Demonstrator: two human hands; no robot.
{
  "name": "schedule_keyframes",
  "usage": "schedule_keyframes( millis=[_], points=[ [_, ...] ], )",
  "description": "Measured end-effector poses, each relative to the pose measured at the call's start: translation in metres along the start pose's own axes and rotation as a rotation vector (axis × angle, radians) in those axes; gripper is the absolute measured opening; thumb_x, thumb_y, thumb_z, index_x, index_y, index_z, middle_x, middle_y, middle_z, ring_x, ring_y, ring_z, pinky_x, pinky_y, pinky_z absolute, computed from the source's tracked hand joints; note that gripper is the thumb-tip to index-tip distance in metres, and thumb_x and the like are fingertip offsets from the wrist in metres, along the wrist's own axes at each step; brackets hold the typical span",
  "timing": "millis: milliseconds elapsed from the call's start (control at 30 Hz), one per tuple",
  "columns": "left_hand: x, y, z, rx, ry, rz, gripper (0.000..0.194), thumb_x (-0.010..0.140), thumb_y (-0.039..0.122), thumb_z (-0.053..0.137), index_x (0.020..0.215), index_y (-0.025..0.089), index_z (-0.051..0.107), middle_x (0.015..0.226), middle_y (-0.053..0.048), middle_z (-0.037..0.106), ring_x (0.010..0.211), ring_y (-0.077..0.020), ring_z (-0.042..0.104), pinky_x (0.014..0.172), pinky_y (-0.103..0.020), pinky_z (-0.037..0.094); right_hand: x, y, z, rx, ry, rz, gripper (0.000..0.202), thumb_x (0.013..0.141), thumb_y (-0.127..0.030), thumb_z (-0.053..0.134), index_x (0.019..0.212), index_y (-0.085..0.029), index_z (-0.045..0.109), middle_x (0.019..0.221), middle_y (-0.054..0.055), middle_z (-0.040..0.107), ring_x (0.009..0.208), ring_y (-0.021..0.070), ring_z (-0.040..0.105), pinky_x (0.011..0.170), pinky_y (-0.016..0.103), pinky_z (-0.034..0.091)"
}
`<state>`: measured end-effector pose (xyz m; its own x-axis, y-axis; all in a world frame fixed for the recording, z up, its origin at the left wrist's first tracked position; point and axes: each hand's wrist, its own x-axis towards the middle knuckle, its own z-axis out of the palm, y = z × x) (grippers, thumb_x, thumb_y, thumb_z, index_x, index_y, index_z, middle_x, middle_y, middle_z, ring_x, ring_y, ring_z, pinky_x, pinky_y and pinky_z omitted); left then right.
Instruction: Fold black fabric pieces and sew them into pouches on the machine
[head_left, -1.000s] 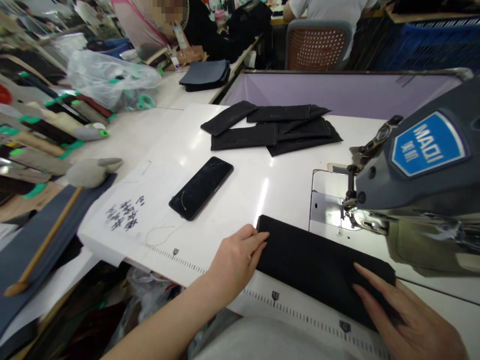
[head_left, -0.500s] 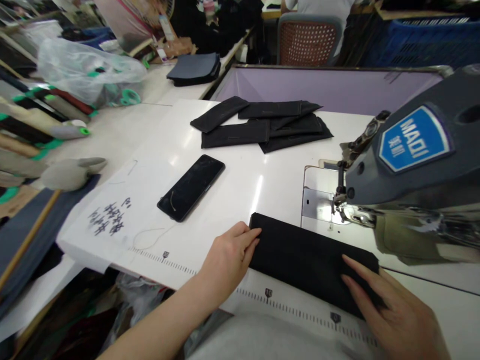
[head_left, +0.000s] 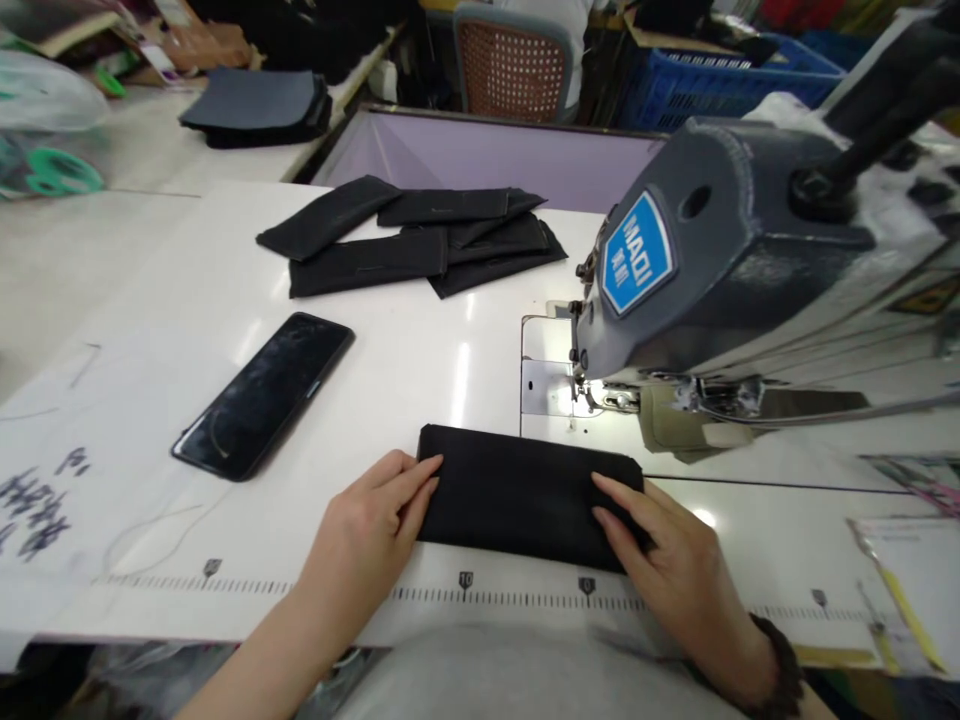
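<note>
A folded black fabric piece (head_left: 517, 495) lies flat on the white table in front of the sewing machine (head_left: 697, 250). My left hand (head_left: 375, 520) pinches its left end between thumb and fingers. At the right end, my right hand (head_left: 667, 545) grips the fabric, thumb and forefinger on its top face. The needle area of the machine is just beyond the fabric's right part, not touching it. Several stitched black pieces (head_left: 367, 258) lie overlapping farther back on the table.
A black phone (head_left: 262, 395) lies left of the fabric. Behind are a dark fabric stack (head_left: 255, 105), a brown-backed chair (head_left: 514, 70) with a person in it, and a blue crate (head_left: 675, 85). A printed ruler strip (head_left: 525, 598) runs along the front edge.
The view has turned right, so table items appear farther left and more of the machine shows. The fabric now lies more level in view, with both hands still on it.
</note>
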<state>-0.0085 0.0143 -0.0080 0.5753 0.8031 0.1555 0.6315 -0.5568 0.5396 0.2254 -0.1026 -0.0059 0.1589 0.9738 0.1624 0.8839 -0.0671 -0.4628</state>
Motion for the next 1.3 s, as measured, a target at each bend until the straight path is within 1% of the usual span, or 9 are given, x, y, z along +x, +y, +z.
schedule_keyframes(
  millis=[167,367,633,900,1000,1067,1167,1233,1300],
  points=[
    [0.0,-0.002,0.001,0.007,-0.01,0.005,0.026,0.086,0.025,0.039,0.096,0.016,0.061,0.073,0.0,0.057,0.062,-0.0096,0.057,0.056,-0.018,0.048,0.001,0.0,-0.001,-0.005,-0.004,-0.007,0.026,0.084,-0.024,0.042,0.102,-0.015,0.059,0.076,0.007,0.062,0.069,0.0158,0.059,0.058,0.027,0.05],
    [0.0,-0.002,0.0,0.005,-0.011,0.015,0.026,0.086,0.025,0.04,0.098,0.016,0.06,0.074,0.0,0.057,0.063,-0.0096,0.057,0.057,-0.018,0.049,0.003,0.0,-0.001,0.034,-0.017,0.022,0.028,0.083,-0.023,0.043,0.103,-0.012,0.059,0.078,0.008,0.062,0.072,0.0163,0.059,0.06,0.027,0.049],
    [0.002,0.0,0.001,0.009,0.002,0.002,0.026,0.085,0.027,0.039,0.094,0.018,0.062,0.071,0.0,0.057,0.061,-0.0102,0.057,0.056,-0.019,0.049,0.008,0.001,-0.006,0.19,-0.115,0.281,0.025,0.081,-0.029,0.046,0.099,-0.02,0.061,0.088,0.004,0.066,0.079,0.0159,0.061,0.069,0.028,0.049],
    [0.001,0.002,0.005,0.114,0.018,0.04,0.027,0.087,0.03,0.039,0.092,0.016,0.061,0.071,0.0,0.054,0.059,-0.0095,0.055,0.055,-0.02,0.049,0.014,0.001,-0.011,0.259,-0.136,0.354,0.025,0.083,-0.03,0.042,0.095,-0.021,0.063,0.089,0.002,0.067,0.083,0.0165,0.061,0.075,0.029,0.048],
    [0.002,0.001,0.005,0.21,0.036,0.074,0.027,0.087,0.027,0.038,0.091,0.015,0.061,0.082,-0.004,0.054,0.067,-0.0122,0.056,0.059,-0.023,0.05,0.017,0.001,-0.011,0.265,-0.136,0.35,0.026,0.083,-0.03,0.042,0.093,-0.02,0.063,0.091,0.002,0.067,0.085,0.0169,0.061,0.076,0.029,0.047],
    [0.004,0.0,0.004,0.274,0.042,0.151,0.026,0.087,0.023,0.037,0.091,0.014,0.061,0.102,-0.009,0.053,0.087,-0.0187,0.055,0.072,-0.031,0.05,0.019,0.001,-0.01,0.263,-0.136,0.34,0.027,0.084,-0.032,0.04,0.092,-0.02,0.064,0.092,0.002,0.067,0.087,0.017,0.06,0.077,0.029,0.046],
    [0.01,-0.002,-0.002,0.308,-0.087,0.361,0.031,0.087,0.014,0.03,0.102,0.014,0.057,0.124,-0.009,0.045,0.11,-0.0215,0.044,0.091,-0.039,0.042,0.02,0.001,-0.011,0.212,-0.152,0.31,0.03,0.086,-0.034,0.037,0.091,-0.022,0.064,0.092,0.002,0.067,0.086,0.017,0.06,0.075,0.029,0.046],
    [0.016,0.0,-0.007,0.336,-0.221,0.468,0.037,0.086,0.008,0.026,0.111,0.015,0.053,0.122,-0.007,0.048,0.11,-0.0172,0.045,0.094,-0.035,0.039,0.02,0.002,-0.012,0.116,-0.179,0.294,0.028,0.085,-0.034,0.038,0.091,-0.025,0.063,0.089,0.0,0.067,0.08,0.0175,0.061,0.07,0.03,0.046],
    [0.023,0.009,-0.011,0.401,-0.313,0.489,0.036,0.086,0.008,0.031,0.116,0.015,0.05,0.112,-0.007,0.055,0.101,-0.0163,0.052,0.09,-0.033,0.042,0.018,0.002,-0.015,-0.036,-0.216,0.274,0.022,0.083,-0.035,0.043,0.094,-0.029,0.062,0.082,-0.002,0.067,0.073,0.0183,0.061,0.063,0.031,0.045]
  ],
)
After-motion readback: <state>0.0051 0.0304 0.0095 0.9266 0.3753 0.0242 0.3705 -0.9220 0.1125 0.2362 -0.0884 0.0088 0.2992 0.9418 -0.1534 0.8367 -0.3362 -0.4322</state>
